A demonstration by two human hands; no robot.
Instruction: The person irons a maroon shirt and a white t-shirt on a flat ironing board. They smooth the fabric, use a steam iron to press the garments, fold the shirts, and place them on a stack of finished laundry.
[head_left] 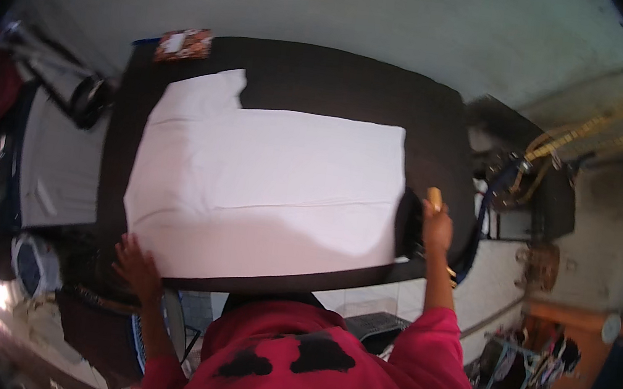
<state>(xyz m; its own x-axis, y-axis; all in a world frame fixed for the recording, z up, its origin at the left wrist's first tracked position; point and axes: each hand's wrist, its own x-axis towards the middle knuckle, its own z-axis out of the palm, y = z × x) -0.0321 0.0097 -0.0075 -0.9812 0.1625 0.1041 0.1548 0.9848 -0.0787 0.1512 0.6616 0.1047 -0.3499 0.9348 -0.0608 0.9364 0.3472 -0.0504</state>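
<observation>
A white garment (306, 171), looking like a short-sleeved shirt, lies spread flat on a dark-covered table (355, 84). A crease runs across its middle. At its near left corner rests my left hand (138, 267), fingers spread and touching the cloth's edge. My right hand (437, 228) is wrapped round the light-coloured handle of a dark clothes iron (407, 225). The iron stands at the garment's right edge, and its far side is partly hidden by my hand. A dark blue cord (481, 221) hangs over the table's right edge.
A reddish-brown patterned packet (184, 45) lies at the far left table corner, against the wall (333, 5). Yellow braided straps (563, 142) and dark clutter are at the right. A rack with hanging things (526, 369) stands lower right, and a white panel (62, 158) stands left.
</observation>
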